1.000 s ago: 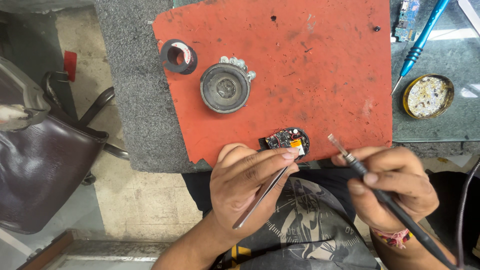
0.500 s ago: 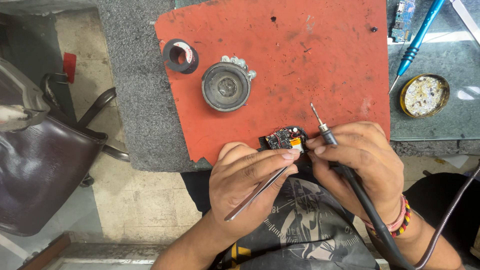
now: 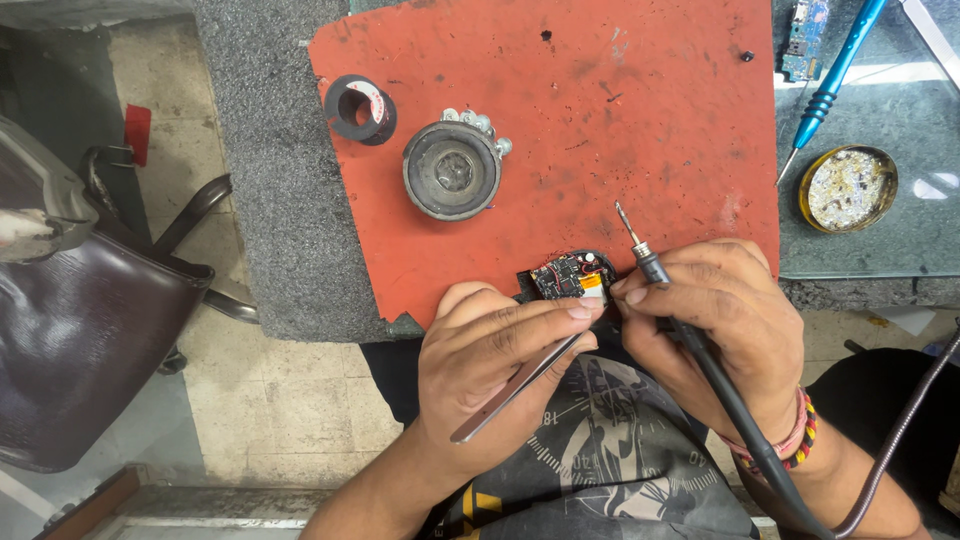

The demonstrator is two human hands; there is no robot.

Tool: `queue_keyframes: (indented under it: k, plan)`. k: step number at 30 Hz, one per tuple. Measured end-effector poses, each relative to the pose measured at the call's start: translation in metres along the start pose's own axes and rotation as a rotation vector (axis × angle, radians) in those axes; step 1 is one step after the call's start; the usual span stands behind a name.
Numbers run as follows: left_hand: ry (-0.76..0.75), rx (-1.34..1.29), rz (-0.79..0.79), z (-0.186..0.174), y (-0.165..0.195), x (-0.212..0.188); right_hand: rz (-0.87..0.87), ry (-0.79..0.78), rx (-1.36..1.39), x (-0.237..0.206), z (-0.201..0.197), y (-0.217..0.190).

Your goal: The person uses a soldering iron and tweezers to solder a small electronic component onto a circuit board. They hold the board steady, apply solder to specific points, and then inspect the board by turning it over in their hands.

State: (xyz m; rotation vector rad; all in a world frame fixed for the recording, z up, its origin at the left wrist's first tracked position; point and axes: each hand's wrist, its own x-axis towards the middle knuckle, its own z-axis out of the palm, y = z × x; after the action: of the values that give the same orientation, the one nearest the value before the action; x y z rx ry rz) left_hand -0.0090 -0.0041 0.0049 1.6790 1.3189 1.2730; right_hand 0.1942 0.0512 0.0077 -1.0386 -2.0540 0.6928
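Item: small circuit board (image 3: 570,276), dark, with an orange tab, partly in a black housing. It lay at the near edge of the red mat (image 3: 650,110), directly at the fingertips of both hands.

Left hand (image 3: 495,360): was clenched on metal tweezers (image 3: 520,385), the tips at the board's orange tab, the handle running back under the palm. Compared with the pictures of a second and half a second earlier, this hand and the board had barely shifted.

Right hand (image 3: 715,320): was closed on a soldering iron (image 3: 640,250), held pen-fashion, its dark cable trailing back past the beaded wrist. A second earlier this hand sat further right of the left hand with the iron held clear of the board; it had since closed in until the two hands' fingertips met over the board. The iron's tip pointed up and away beyond the fingers, not touching the board. Judged so, the work stood at the positioning stage, the joint not yet touched.

Beyond the left hand: round grey speaker (image 3: 452,170) and dark solder spool (image 3: 360,107), both on the mat, unmoved.

Beyond and right of the right hand: round yellow tin (image 3: 848,188) of tip cleaner and a blue screwdriver (image 3: 832,85), on the glass top.

Left of the left hand, well apart: brown chair (image 3: 80,340).
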Motion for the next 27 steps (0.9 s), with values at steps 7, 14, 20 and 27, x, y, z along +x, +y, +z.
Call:
queue_keyframes:
  k: [7,14,20,27]
  plan:
    - [0.0,-0.007,-0.024,0.0002,0.0012,0.0014,0.001,-0.008,0.022,-0.0014,-0.001,0.0013]
    - [-0.006,0.004,-0.018,0.0005,0.0016,0.0019,0.0,-0.003,0.022,0.0017,-0.0006,-0.0004]
    - [0.019,0.027,-0.014,0.0022,0.0022,0.0029,-0.01,-0.003,0.014,0.0023,-0.0007,-0.0005]
    - [0.014,0.013,-0.023,-0.0008,0.0039,0.004,-0.014,0.007,0.004,0.0026,-0.0003,-0.0008]
